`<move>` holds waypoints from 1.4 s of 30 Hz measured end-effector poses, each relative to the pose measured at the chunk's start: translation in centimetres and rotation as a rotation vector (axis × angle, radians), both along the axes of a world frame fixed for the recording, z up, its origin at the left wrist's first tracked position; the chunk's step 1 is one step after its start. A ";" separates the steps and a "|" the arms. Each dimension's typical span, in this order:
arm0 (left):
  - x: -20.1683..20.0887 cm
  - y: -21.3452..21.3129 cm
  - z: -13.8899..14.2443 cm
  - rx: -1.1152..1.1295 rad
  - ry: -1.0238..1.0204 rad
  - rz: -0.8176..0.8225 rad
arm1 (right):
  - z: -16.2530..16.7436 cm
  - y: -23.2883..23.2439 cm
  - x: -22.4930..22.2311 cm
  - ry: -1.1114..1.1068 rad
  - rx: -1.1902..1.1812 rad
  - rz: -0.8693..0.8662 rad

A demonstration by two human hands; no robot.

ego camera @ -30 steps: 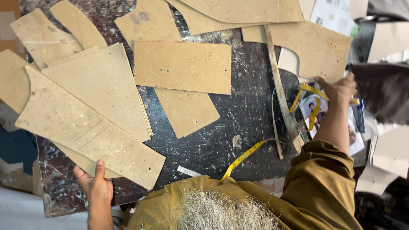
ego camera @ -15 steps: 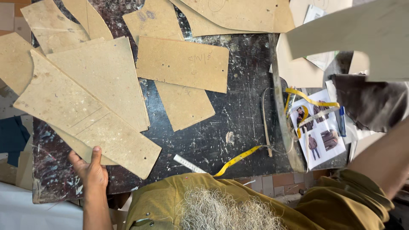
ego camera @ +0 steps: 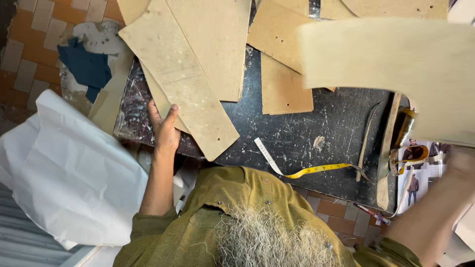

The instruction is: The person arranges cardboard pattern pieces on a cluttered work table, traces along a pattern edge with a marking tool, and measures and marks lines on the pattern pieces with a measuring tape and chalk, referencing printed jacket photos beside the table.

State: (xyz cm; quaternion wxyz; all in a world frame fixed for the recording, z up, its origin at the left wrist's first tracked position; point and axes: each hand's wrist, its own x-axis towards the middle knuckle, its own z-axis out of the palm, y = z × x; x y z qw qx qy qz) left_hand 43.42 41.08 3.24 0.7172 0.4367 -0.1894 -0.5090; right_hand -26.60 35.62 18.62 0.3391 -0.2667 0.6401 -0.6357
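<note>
While lifting that big tan card piece (ego camera: 396, 69) with the right hand (ego camera: 462, 163), go slow and keep it flat. Cannot tell how those blurry fingers grip it. Keep the left hand (ego camera: 166, 131) spread and pressed on the long card piece (ego camera: 198, 94) just beside the thumb. Mind the yellow tape (ego camera: 307, 170) nearby.

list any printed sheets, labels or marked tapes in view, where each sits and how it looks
Printed picture sheet: right end of the dark table, partly covered; white page with small photos of standing figures.
Measuring tape: near edge of the table, by the chest; curved strip, white end turning yellow, fine tick marks.
Second yellow tape loop: over the picture sheet, beside the raised right hand.
No screens or packages show.
</note>
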 end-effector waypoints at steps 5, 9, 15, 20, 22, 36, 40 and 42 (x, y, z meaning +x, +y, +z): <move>0.8 4.8 3.0 -0.003 -0.063 0.093 | -9.7 -1.7 6.3 0.372 -0.020 0.012; 0.7 8.8 4.3 0.005 -0.193 0.180 | -12.3 1.1 11.7 1.171 -0.155 0.183; -5.2 9.3 3.8 -0.031 -0.287 0.172 | -8.6 6.2 24.2 0.755 0.195 0.902; -15.5 6.4 3.0 0.016 -0.431 -0.019 | -6.5 7.7 31.6 0.559 0.290 1.149; -18.4 5.5 2.9 -0.099 -0.573 -0.032 | -7.2 8.0 31.6 0.500 0.443 1.052; -25.0 4.6 4.4 -0.152 -0.737 -0.193 | -7.6 9.7 26.3 0.604 0.172 0.950; -24.9 4.4 5.2 -0.169 -0.838 -0.253 | -7.9 9.0 26.2 0.675 0.143 0.869; -24.3 4.1 6.0 -0.162 -0.812 -0.239 | -7.7 7.7 23.9 0.810 0.068 0.746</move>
